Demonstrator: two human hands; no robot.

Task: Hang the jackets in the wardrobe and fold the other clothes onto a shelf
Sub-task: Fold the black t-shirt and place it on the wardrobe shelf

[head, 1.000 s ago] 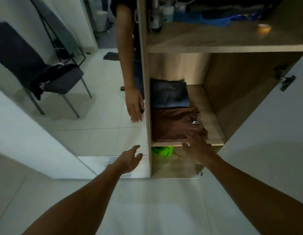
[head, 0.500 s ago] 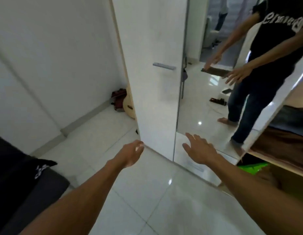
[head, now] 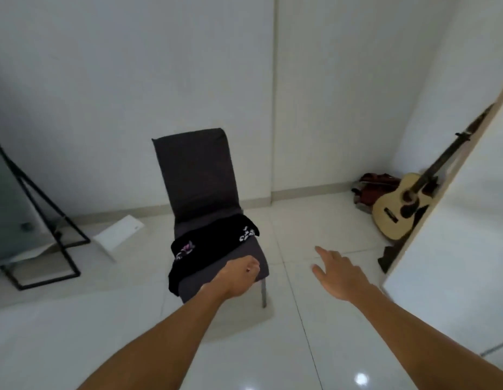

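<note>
A black garment with white and pink print (head: 209,249) lies draped over the seat of a dark grey chair (head: 198,175), and one edge hangs off the seat's front left. My left hand (head: 239,277) hovers at the seat's front edge, just right of the garment, with loosely curled fingers and nothing in them. Out over the floor tiles to the right of the chair, my right hand (head: 336,270) is spread with the palm down and is empty. The white wardrobe door (head: 455,220) fills the right edge. The shelves are out of view.
An acoustic guitar (head: 399,212) leans in the corner behind the door, with a dark red bag (head: 374,184) beside it. A black-framed stand (head: 39,220) and a white panel (head: 118,232) stand at the left on the glossy white tile floor.
My view has swung left from the wardrobe shelf, past the mirrored door, to the chair. Both hands came away from the folded clothes, and the left one now reaches the chair seat.
</note>
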